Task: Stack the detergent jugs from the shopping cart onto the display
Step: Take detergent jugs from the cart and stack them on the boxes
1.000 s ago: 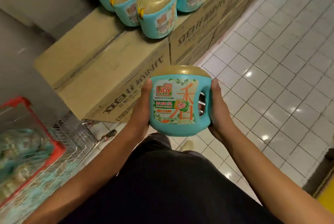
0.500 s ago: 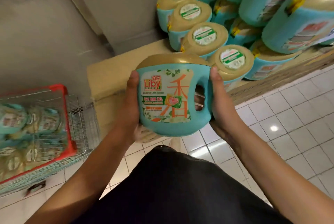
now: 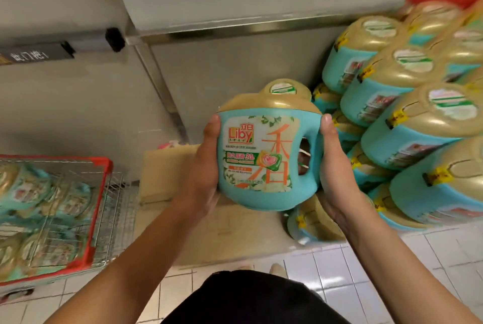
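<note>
A shop, it seems a supermarket: a wire shopping cart [image 3: 101,208] (with red rim) stands left of the left hand [image 3: 206,167], and identical detergent jugs [image 3: 407,125] are piled right of the right hand [image 3: 337,167].

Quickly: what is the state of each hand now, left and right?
Left hand: holding the detergent jug by its left side.
Right hand: holding the same jug by its handle side.

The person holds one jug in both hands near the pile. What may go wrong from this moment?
The jug is held by its sides between the left hand and the right hand, so it may slip to the floor. The pile of jugs rises in several tiers; a bump while placing might knock some down.
</note>
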### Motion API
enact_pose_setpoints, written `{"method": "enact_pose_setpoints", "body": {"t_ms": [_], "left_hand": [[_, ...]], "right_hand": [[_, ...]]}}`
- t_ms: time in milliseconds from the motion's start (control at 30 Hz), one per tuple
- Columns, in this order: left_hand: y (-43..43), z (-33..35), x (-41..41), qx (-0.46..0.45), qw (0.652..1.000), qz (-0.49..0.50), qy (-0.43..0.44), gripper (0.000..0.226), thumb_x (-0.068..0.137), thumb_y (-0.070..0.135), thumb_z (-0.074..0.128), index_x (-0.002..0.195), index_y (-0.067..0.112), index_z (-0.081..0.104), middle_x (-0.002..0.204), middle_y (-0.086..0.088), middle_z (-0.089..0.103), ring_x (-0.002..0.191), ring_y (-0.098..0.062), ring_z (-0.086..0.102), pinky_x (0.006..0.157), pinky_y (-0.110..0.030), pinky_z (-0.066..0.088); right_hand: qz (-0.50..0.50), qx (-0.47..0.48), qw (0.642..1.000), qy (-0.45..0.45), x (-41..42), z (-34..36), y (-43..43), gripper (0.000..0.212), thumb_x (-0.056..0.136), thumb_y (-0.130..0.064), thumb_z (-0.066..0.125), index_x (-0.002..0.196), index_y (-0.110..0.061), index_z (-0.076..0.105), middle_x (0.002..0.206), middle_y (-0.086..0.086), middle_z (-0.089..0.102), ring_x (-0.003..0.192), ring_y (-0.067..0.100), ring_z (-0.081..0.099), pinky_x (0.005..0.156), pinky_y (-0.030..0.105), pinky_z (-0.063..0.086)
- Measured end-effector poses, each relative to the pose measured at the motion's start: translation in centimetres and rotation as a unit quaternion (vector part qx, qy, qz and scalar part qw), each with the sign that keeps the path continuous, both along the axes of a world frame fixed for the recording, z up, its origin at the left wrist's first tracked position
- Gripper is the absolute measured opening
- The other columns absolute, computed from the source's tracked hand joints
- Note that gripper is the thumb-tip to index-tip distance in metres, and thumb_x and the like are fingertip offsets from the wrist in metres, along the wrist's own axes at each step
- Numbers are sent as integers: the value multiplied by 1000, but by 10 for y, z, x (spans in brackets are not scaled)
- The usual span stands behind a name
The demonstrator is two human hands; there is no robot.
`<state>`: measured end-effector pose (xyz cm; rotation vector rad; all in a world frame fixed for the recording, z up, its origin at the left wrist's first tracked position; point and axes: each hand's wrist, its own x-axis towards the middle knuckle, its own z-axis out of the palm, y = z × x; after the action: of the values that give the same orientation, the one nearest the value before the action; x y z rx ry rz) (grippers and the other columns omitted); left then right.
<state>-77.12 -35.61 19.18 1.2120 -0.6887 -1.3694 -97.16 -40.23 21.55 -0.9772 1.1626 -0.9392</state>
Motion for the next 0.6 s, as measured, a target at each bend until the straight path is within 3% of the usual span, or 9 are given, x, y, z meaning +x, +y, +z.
{"method": "enact_pose_setpoints", "body": {"t_ms": [100,167,233,267,333,400,467,533,600], "left_hand": [[-28,12,-11,-42,999,23,-19,72,98,80,37,129,26,75,125,-13,76,115,-34,75,88,-50,64],[-53,18,-17,-64,996,55,-41,76,98,77,40,133,17,71,126,-17,75,117,-38,73,95,-59,61],[-81,20,-21,-70,990,104,-62,80,96,73,46,135,6,64,124,-24,73,116,-45,71,98,-65,57],[-96,18,-23,-74,987,130,-65,79,97,69,50,135,0,62,124,-28,71,115,-49,69,98,-66,56],[-123,15,-25,-83,982,158,-56,79,97,64,57,134,-6,58,124,-35,68,115,-55,65,97,-66,56],[-146,12,-25,-92,983,151,-48,80,92,63,59,136,-4,57,125,-33,69,114,-49,69,94,-59,59],[-167,6,-23,-107,982,145,-57,72,97,61,62,136,2,58,123,-22,74,109,-37,73,89,-48,63],[-187,-3,-21,-143,975,140,-97,61,97,57,53,133,7,56,114,-7,77,105,-25,75,85,-38,64],[-201,-8,-20,-163,970,128,-127,61,97,58,48,135,9,52,113,-3,75,105,-20,74,88,-38,62]], "right_hand": [[6,-61,997,44,-6,6,-36,59,92,-80,39,107,-40,80,112,-8,80,107,12,75,102,56,57],[25,-106,992,71,-6,11,-56,67,89,-86,40,128,-40,68,124,-17,75,118,2,69,105,41,55],[51,-147,985,70,-4,17,-71,57,88,-81,53,136,-51,55,125,-27,71,115,-8,67,90,17,57],[58,-164,983,64,-3,19,-79,52,89,-73,63,135,-53,52,125,-27,71,113,-8,68,84,12,56],[49,-196,977,64,0,17,-97,62,83,-58,82,135,-50,50,128,-17,72,114,-1,70,85,17,60],[37,-210,973,83,3,12,-116,88,73,-49,94,144,-41,43,138,-10,65,122,7,68,99,35,61],[32,-209,972,101,5,7,-134,113,62,-52,99,153,-33,35,147,-3,56,131,15,62,108,48,55],[27,-219,967,126,5,3,-150,132,51,-60,99,158,-30,28,153,1,49,139,21,55,113,52,51],[15,-232,961,152,8,-2,-165,139,47,-66,97,160,-28,25,154,2,46,142,21,52,114,53,50]]}}
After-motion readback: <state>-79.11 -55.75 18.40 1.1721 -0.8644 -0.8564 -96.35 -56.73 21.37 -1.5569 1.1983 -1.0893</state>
